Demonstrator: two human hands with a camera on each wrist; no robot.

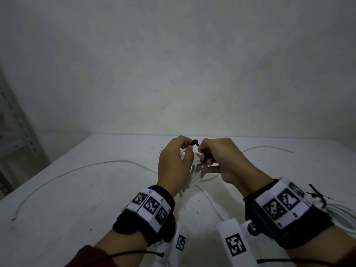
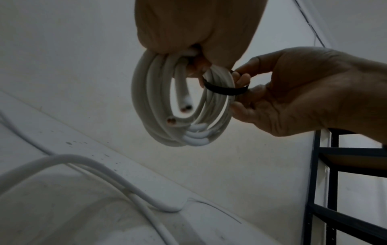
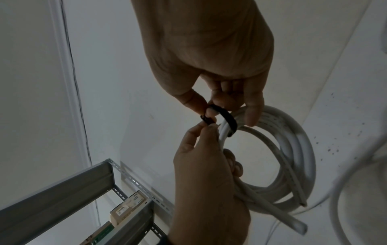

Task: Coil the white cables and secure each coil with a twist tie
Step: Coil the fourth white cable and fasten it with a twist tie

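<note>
**White coil being bound with a black tie above the worktop**

White cable coil [image 2: 180, 106] hanging clear of the worktop [image 1: 81, 189], several loops bunched together, two cut ends showing copper inside the ring in the left wrist view. Being held at its top by the left hand [image 1: 174, 166], lower fingers curled round the bundle, thumb and forefinger pinching one end of the black twist tie [image 3: 227, 119]. Being wrapped round the strands by that tie as a loose band, its free ends meeting just above the coil between the two hands. Pinching the other end: the right hand [image 1: 221, 160], thumb and forefinger closed on the tie, remaining fingers [image 3: 253, 107] curled against the coil's outer side. Both grips closed tight, neither one slack.

Lying on the worktop near the hands: a loose white cable [image 1: 63, 173] trailing away left, another strand [image 1: 269, 148] running off to the right. Sitting beside the right wrist: a second coil [image 1: 339, 214], already bound with a black tie. Standing at the left edge: a metal shelf [image 3: 69, 195].
</note>
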